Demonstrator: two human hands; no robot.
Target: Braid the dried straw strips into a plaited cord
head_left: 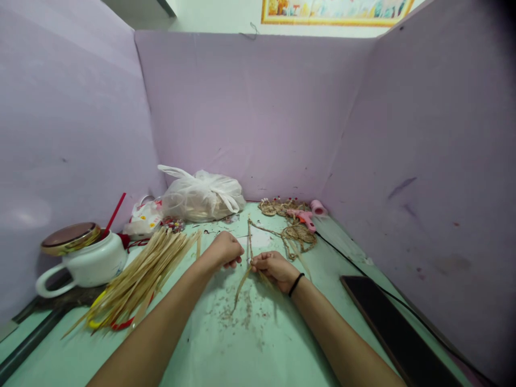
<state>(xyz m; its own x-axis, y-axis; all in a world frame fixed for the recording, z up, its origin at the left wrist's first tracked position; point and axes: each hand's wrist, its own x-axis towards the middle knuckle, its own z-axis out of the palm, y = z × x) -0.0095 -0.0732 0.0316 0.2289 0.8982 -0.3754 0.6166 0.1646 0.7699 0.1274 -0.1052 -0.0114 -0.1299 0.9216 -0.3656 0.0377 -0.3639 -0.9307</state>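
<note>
A thin braided straw cord (249,236) rises from the fingers of my right hand (276,267), which pinches its near end. Loose straw strands (241,290) hang down from that pinch towards me. My left hand (226,250) is closed just left of the cord, its fingers curled; whether a strand is in them I cannot make out. The cord runs on to the right into a coil of finished braid (299,239) on the table. Left of my left forearm lies a large bundle of dry straw strips (141,282).
At left stand a white mug (97,263) and a round lidded item (70,238). A tied white plastic bag (203,196) sits at the back. A pink glue gun (304,218), its black cable (350,262) and a dark flat slab (391,328) lie right. Purple partitions (258,113) enclose the table (234,349).
</note>
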